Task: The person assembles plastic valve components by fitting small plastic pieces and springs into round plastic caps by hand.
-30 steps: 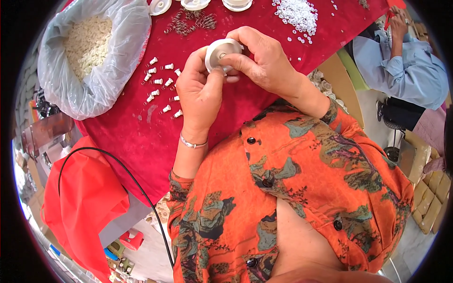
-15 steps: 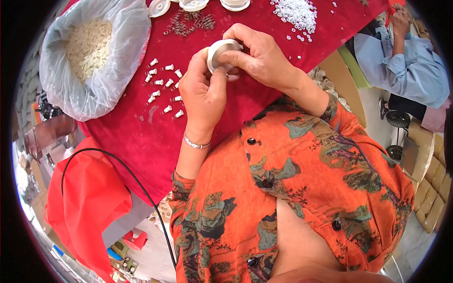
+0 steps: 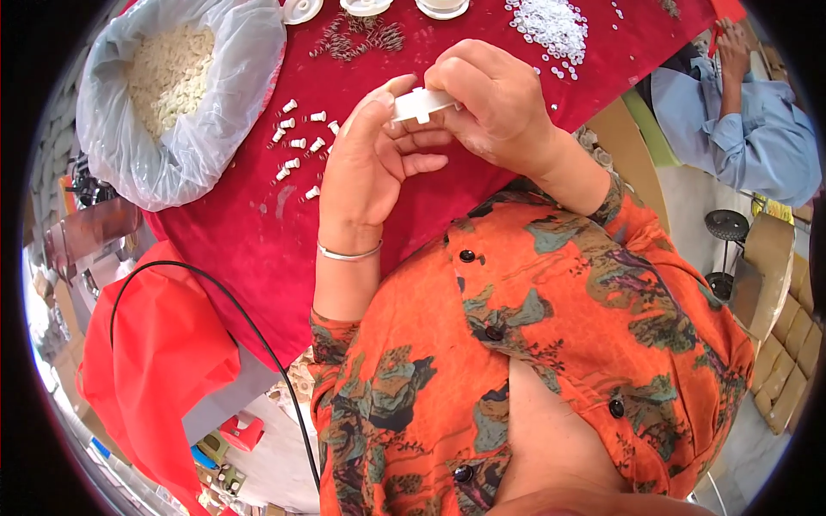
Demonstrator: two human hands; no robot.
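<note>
White tabbed plastic cap (image 3: 420,106) wants light, even pressure, I judge, my right hand (image 3: 503,105) pinching it at three o'clock, my left hand (image 3: 366,162) at nine.

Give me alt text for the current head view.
A person's right hand grips a shallow white plastic part with a tab on its edge, the left hand cupped at its left end, above a red cloth-covered table. Around lie small white plastic plugs, dark wire coil springs, tiny white plastic rings and a translucent plastic bag of cream-coloured pieces.
</note>
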